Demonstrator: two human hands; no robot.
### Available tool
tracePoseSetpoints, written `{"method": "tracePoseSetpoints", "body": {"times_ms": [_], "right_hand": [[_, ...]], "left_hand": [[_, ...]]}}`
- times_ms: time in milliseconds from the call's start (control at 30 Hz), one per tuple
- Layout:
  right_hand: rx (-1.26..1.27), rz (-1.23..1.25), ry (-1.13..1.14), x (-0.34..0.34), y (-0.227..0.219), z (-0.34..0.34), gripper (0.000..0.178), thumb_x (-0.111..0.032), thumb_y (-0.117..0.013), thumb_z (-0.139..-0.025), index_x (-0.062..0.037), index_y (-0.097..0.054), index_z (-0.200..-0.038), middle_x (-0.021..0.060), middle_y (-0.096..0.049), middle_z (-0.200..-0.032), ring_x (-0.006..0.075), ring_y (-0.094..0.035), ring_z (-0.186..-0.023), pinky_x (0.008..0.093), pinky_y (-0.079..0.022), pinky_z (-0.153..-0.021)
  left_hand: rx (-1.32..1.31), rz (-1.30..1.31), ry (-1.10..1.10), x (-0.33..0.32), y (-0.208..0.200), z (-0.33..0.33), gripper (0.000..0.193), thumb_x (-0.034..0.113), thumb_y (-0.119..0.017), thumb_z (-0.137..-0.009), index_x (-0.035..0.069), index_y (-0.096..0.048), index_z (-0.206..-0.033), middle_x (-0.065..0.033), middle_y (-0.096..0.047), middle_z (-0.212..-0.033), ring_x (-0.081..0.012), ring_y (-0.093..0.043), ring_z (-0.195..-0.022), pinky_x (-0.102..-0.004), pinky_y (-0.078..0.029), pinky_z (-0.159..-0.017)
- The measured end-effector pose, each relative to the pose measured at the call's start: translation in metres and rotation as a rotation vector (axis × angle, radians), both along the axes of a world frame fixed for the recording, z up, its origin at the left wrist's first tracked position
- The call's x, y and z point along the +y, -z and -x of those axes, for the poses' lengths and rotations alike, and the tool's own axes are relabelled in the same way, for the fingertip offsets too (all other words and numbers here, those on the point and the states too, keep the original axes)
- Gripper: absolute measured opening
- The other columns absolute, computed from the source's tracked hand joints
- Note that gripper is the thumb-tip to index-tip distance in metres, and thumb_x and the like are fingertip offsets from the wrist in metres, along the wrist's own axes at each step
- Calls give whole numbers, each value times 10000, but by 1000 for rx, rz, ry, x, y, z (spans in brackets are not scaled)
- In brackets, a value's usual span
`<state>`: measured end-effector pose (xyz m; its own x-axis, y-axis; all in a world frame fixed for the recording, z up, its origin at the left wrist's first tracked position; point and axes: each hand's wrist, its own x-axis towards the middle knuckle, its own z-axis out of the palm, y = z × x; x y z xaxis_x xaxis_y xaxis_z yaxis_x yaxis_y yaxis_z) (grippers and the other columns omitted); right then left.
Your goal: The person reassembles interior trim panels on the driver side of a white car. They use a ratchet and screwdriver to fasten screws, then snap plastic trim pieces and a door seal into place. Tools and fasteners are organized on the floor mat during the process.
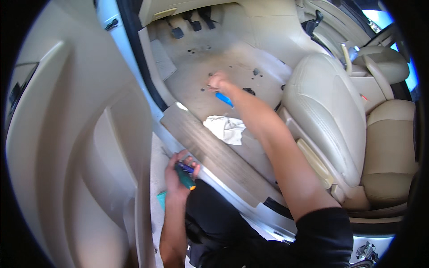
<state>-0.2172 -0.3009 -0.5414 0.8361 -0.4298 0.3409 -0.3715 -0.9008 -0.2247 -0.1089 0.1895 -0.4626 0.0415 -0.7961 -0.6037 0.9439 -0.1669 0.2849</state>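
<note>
My right hand [219, 82] reaches over the beige floor [192, 96] of a car, fingers drawn together. What they hold, if anything, is hidden. Just below that hand is a blue, bar-shaped object [224, 99]; I cannot tell whether the hand touches it. A crumpled white cloth [227, 129] lies nearer the door sill [214, 149]. Outside the sill, my left hand [178, 172] is closed round a green-handled tool [185, 177] with an orange end, and a slim purple piece [186, 167] shows beside it. The working ends of both are hidden.
The open door panel [76, 134] fills the left side. Pedals [177, 32] hang at the far end of the footwell, and the beige seat [326, 116] stands at right. Dark bits [256, 71] are scattered over the stained floor. A teal item [161, 200] shows behind my left forearm.
</note>
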Motion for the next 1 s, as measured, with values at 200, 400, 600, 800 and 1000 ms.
{"method": "tracePoseSetpoints", "body": {"times_ms": [200, 400, 600, 800, 1000], "right_hand": [[-501, -1361, 348, 235, -113, -1, 145, 11, -828, -835, 111, -723, -827, 213, -748, -853, 301, -771, -681, 403, -670, -592], [-163, -1413, 184, 307, -169, 17, 259, -63, -799, -913, 153, -696, -1012, 231, -759, -859, 310, -790, -719, 407, -672, -618], [-23, -228, 749, 233, -98, 43, 217, 29, -649, -887, 100, -669, -1091, 332, -739, -1035, 478, -752, -988, 520, -643, -841], [139, -219, 728, 208, -81, 49, 339, 32, -637, -903, 48, -640, -1242, 321, -678, -1273, 465, -732, -1097, 523, -634, -879], [264, -268, 894, 194, -88, 56, 344, -62, -625, -968, -27, -688, -1304, 261, -687, -1336, 412, -761, -1091, 481, -641, -895]], "left_hand": [[-249, 115, 2, -51, 2, -11, 483, 528, -530, -1109, 81, -678, -1219, -47, -718, -957, -192, -693, -804, -367, -632, -747], [-111, 198, 25, -69, 13, -20, 360, 446, -607, -1094, 103, -677, -1009, 11, -617, -806, -148, -620, -743, -271, -508, -594], [63, 348, 35, -45, 23, -31, 197, 219, -662, -1063, 83, -649, -1204, 10, -514, -802, -131, -528, -748, -272, -467, -620], [-112, 299, 57, -33, 25, -29, 334, 327, -612, -1104, 73, -612, -1319, 4, -462, -822, -126, -463, -728, -271, -451, -637], [-50, 222, 27, -36, 30, -18, 460, 492, -484, -1148, 68, -626, -1256, -12, -488, -804, -135, -490, -720, -266, -456, -605]]}}
